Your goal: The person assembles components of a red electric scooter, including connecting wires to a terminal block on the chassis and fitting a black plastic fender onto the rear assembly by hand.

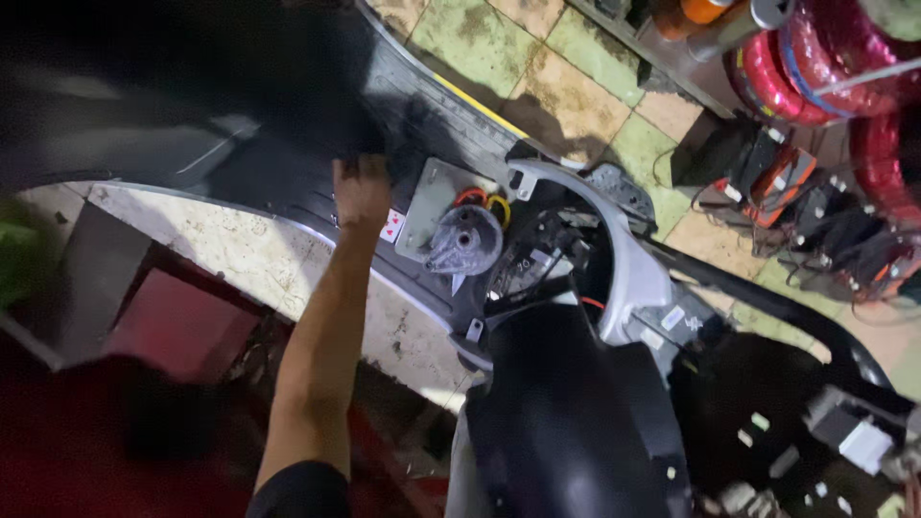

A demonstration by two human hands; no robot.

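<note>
So what's in hand here is a scooter, stripped down: dark ribbed footboard [288,177] with a pale trim line along its edge, grey front panel [628,259] curving round exposed wiring, and a glossy black fender [566,422] lower down. On the footboard sit a flat grey metal plate [427,206], a grey round hub-like part [465,242], a small red and white card [391,227] and red and yellow rings [484,201]. Floor is grimy green and tan tiles [566,96], with red coiled hoses [815,67] and black and orange boxes [787,182] stacked at the far right. Only one hand [362,190] shows, arm stretched out, and I can't tell which hand it is. It's resting on the footboard just beside the card, near the plate's edge; fingers are blurred into the dark, so I can't tell if it's gripping anything.
</note>
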